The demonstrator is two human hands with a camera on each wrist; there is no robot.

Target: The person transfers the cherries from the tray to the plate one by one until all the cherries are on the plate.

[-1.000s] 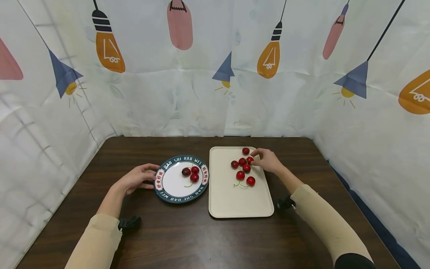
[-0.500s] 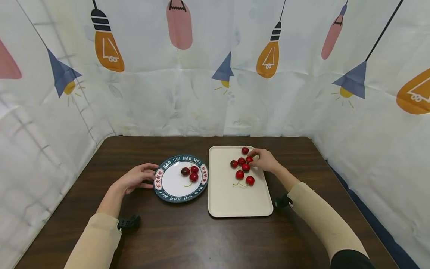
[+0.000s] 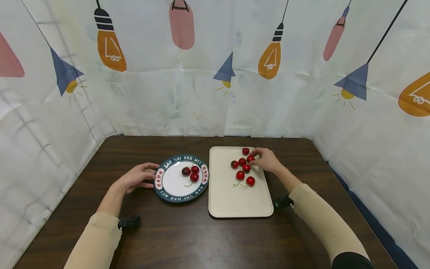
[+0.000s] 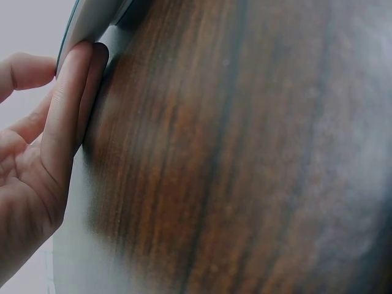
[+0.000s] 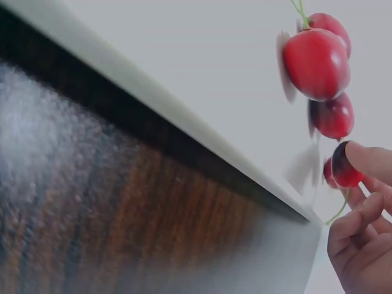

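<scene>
3 cherries (image 3: 192,173) lie on the plate (image 3: 168,194), 6 are left on the tray (image 3: 235,201); right hand (image 3: 267,160) fingers pinch 1 cherry (image 3: 250,158), left hand (image 3: 136,178) fingers rest straight at the plate rim.

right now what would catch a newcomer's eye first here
Bright red cherries: six clustered at the far end of the cream tray, where the right hand pinches one cherry. Three more lie on the green-rimmed plate, whose left edge the left hand touches.
</scene>
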